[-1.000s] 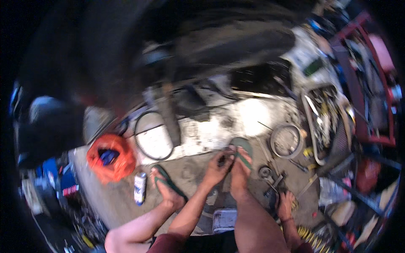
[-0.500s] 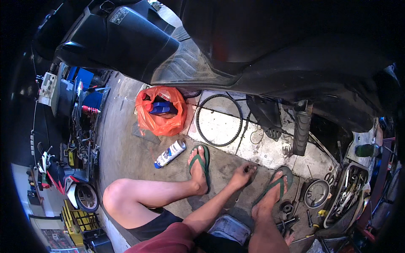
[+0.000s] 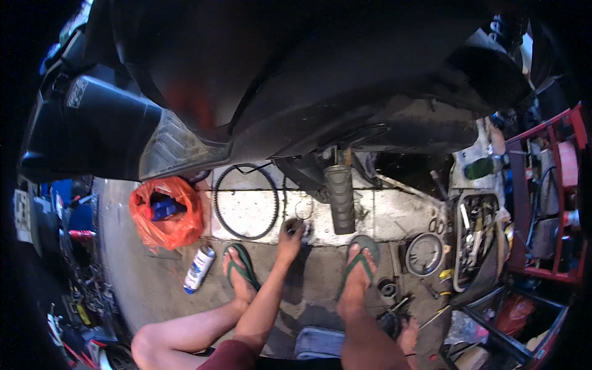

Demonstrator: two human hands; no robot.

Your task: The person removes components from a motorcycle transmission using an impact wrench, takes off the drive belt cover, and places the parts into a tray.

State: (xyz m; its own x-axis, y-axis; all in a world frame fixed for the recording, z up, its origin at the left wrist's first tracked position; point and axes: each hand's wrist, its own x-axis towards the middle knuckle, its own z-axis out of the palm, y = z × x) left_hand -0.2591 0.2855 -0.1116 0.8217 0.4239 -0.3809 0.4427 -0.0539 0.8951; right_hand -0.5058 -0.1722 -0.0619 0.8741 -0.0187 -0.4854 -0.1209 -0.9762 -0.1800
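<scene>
My left hand reaches forward between my legs, over the edge of the white tiles. Its fingers are curled together around something small and dark that I cannot make out. A black ribbed drive belt lies in a loop on the tiles to the left of it. To its right hangs a rubber footrest of the scooter. My right hand is low beside my right leg, near some dark tools on the floor. Its fingers show too little to tell whether they hold anything.
An orange plastic bag with a blue bottle inside and a white-and-blue spray can are at left. At right are a round metal part, an open tool case and a red metal rack. A grey-blue tray sits between my legs.
The view has swung to the right, so the scene sits further left. My left hand has moved from between my feet forward to the edge of the tiles. My right hand shows more.
</scene>
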